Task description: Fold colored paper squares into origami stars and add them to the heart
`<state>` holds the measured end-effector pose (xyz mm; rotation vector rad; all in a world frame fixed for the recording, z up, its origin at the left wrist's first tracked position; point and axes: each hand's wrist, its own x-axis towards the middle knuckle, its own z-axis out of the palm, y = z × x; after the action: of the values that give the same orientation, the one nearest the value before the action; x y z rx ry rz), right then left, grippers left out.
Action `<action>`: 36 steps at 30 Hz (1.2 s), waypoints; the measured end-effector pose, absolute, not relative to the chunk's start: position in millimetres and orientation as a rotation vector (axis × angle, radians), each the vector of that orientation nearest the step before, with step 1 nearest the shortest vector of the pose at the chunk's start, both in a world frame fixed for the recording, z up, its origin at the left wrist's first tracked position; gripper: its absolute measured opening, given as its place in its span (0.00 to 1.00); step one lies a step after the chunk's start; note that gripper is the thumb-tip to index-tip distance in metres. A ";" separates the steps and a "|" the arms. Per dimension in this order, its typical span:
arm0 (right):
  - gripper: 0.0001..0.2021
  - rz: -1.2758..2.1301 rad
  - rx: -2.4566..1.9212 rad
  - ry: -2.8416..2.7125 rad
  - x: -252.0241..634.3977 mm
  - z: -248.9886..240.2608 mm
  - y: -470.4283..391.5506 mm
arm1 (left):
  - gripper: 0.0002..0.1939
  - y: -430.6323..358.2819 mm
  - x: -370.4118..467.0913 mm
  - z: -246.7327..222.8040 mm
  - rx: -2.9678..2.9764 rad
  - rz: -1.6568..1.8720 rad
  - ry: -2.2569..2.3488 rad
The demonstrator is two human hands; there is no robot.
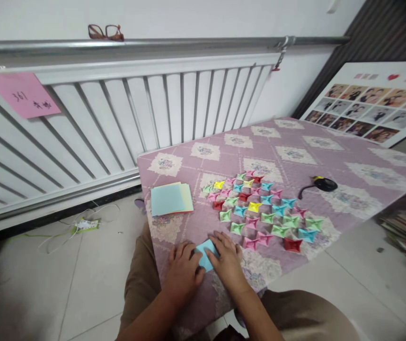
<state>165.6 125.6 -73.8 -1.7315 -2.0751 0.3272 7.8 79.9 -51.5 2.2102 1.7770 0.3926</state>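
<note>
A small piece of light blue origami paper [206,256], folded into a compact shape, lies on the tablecloth near the table's front edge. My left hand [183,267] holds its left side, thumb and fingers curled against the paper. From the right, my right hand [227,258] pins the same paper, its thumb across the top and its fingers along the far side. Beyond my hands, several folded paper pieces [254,207] in pink, green, blue, yellow and red stand in rough rows. A stack of square paper sheets [167,200], blue on top, rests to the left.
A coiled black cable [325,184] lies on the table [220,168] to the right. Behind stands a white radiator [174,104] with glasses [105,33] on the pipe above. A photo board [369,104] leans at the far right. A power strip [86,226] is on the floor.
</note>
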 end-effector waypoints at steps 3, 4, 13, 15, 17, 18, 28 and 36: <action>0.17 0.310 -1.720 -2.073 165.9 -74.9 125.9 | 0.15 80.1 8.1 -50.2 2.213 0.393 1.774; 0.17 0.302 -1.716 -2.071 166.0 -75.6 125.9 | 0.15 80.1 8.3 -50.0 2.210 0.397 1.775; 0.18 0.270 -1.711 -2.025 167.4 -75.6 128.0 | 0.14 80.3 7.8 -49.9 2.196 0.416 1.766; 0.16 0.268 -1.735 -2.015 166.6 -74.3 128.4 | 0.14 80.3 7.8 -50.3 2.196 0.405 1.769; 0.13 0.280 -1.754 -2.020 165.7 -73.4 128.4 | 0.14 80.4 7.8 -51.4 2.197 0.402 1.779; 0.13 0.287 -1.760 -2.019 165.3 -73.3 128.3 | 0.15 80.4 7.6 -52.2 2.200 0.403 1.780; 0.13 0.304 -1.719 -1.992 166.5 -75.9 127.9 | 0.21 81.4 5.2 -61.9 2.281 0.330 1.742; 0.10 0.274 -1.703 -1.991 168.7 -78.7 128.2 | 0.21 80.6 6.3 -54.9 2.266 0.323 1.759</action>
<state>168.7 128.2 -78.7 -1.7031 -1.9908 0.2738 6.3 80.6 -54.9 2.2662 1.7590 0.3231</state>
